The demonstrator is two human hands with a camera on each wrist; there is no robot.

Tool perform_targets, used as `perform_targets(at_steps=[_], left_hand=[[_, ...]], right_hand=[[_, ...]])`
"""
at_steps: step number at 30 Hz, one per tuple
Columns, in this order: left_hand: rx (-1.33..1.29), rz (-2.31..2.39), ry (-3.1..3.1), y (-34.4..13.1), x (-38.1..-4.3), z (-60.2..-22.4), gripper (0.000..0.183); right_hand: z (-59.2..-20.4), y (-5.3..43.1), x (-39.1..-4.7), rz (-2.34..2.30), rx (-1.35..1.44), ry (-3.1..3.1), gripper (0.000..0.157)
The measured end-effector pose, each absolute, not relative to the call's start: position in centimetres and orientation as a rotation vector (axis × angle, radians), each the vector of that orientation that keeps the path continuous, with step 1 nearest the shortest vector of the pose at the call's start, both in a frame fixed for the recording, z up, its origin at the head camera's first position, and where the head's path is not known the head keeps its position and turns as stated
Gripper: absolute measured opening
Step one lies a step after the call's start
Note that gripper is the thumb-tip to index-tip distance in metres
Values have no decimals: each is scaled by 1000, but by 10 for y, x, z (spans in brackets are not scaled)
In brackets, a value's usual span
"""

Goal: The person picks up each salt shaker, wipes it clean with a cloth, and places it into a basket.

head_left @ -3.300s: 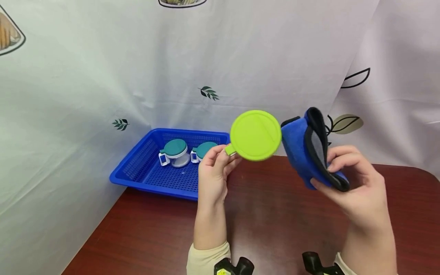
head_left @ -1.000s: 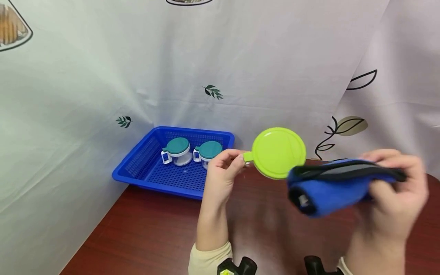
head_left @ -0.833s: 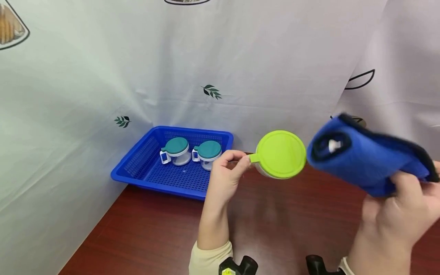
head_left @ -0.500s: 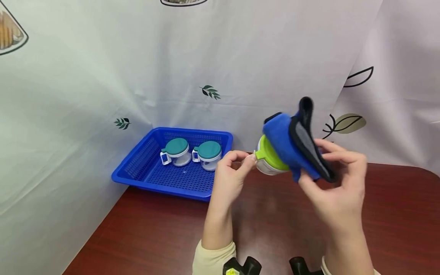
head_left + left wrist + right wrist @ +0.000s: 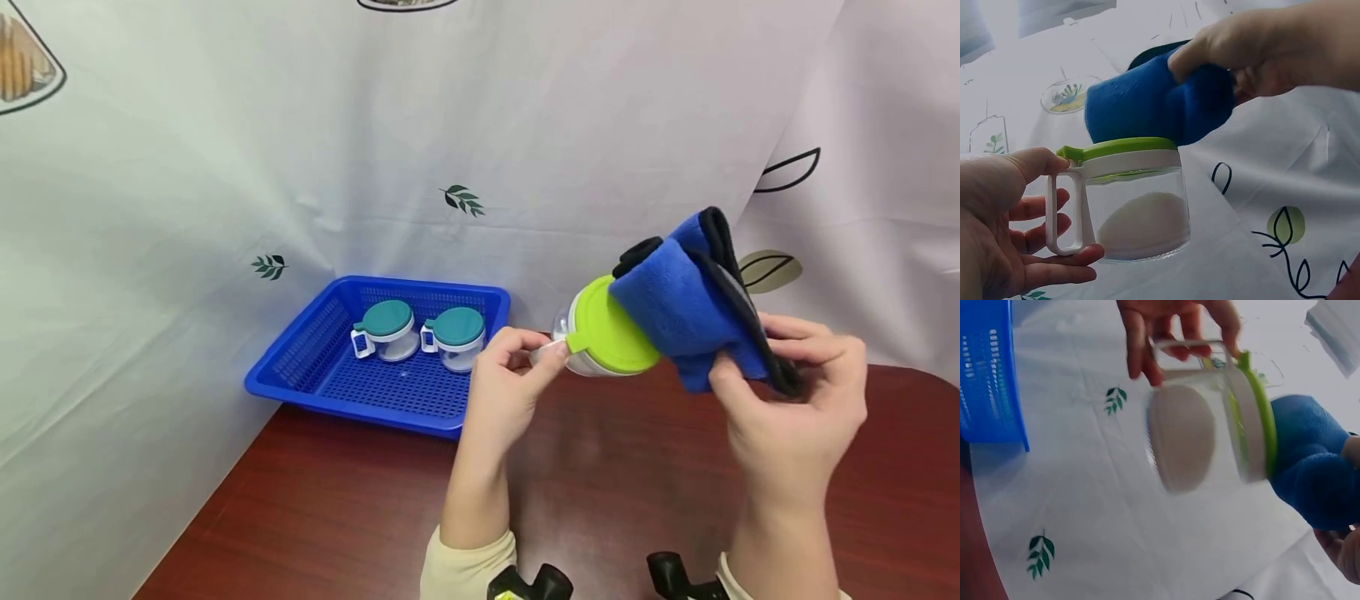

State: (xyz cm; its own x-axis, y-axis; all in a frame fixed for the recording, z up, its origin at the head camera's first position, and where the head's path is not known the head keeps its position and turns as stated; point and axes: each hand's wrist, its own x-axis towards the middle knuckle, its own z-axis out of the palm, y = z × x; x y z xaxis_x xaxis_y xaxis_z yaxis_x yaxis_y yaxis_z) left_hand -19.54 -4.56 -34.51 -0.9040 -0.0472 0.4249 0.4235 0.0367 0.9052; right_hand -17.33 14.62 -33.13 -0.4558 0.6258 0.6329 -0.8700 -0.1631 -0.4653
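My left hand (image 5: 512,371) grips the white handle (image 5: 1055,215) of a clear seasoning jar (image 5: 1141,219) with a lime-green lid (image 5: 611,333), its thumb at the lid's tab. The jar is held up above the table, tilted in the head view. My right hand (image 5: 798,400) pinches a folded blue cloth (image 5: 678,304) with black edging and a grey patch. The cloth lies against the top of the green lid and covers its upper right part. In the right wrist view, the blue cloth (image 5: 1310,462) meets the lid's face.
A blue perforated basket (image 5: 273,371) stands at the back left of the brown table (image 5: 337,500). Inside it are two jars with teal lids, the left jar (image 5: 386,321) and the right jar (image 5: 457,329). A white printed curtain (image 5: 585,125) hangs behind.
The blue cloth has swung off to the right of the jar and come back onto its green lid. The left hand has shifted right with the jar, tilting it. The basket has stayed put.
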Motion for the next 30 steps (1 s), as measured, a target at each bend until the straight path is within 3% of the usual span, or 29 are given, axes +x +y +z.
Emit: perform_targets(at_steps=[3, 12, 23, 30], left_hand=[[-422, -1871, -2011, -42, -194, -345, 14], [-437, -1865, -2003, -49, -197, -346, 10], [-547, -1998, -1955, -52, -192, -343, 13], [-529, -1920, -2033, -48, -192, -343, 11]], right_hand=[[-332, 137, -173, 1779, 396, -991, 27], [-341, 133, -169, 1825, 849, -1049, 25], [-333, 165, -175, 1708, 308, -893, 23], [-333, 140, -171, 1658, 500, -991, 21]])
